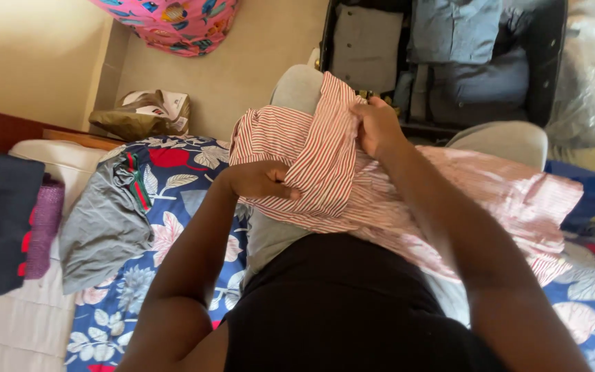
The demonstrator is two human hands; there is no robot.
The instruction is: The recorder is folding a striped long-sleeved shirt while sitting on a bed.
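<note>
1. Plainly, both hands were closed on a red-and-white striped shirt (352, 186) that lay across the person's lap. The left hand (259, 180) pinched a fold at the shirt's near edge, fingers curled under the cloth. The right hand (379, 125) gripped the top of a raised flap, holding it up above the knees.
2. The step in hand looked like folding: one panel stood lifted and doubled over while the rest of the shirt spread flat toward the right, over the right thigh. Judged from this, the next move would call for laying that flap down square and smoothing it, with both hands keeping the edges in line.
3. Beneath the shirt were grey trousers on the person's knees, and under those a bedspread (173, 234) of navy blue with large white and red flowers.
4. To the left on the bed lay a grey garment (101, 227) with a green-and-red stripe, crumpled, well apart from the hands. Further left sat a dark folded pile beside a purple cloth (43, 224).
5. Ahead on the floor stood an open suitcase (442, 62) holding folded grey and blue clothes.
6. By the wall sat a slumped olive-brown bag (139, 117) with a white, red-marked carton in its mouth; its print was too small to tell. Above it hung a pink patterned bundle (173, 24).
</note>
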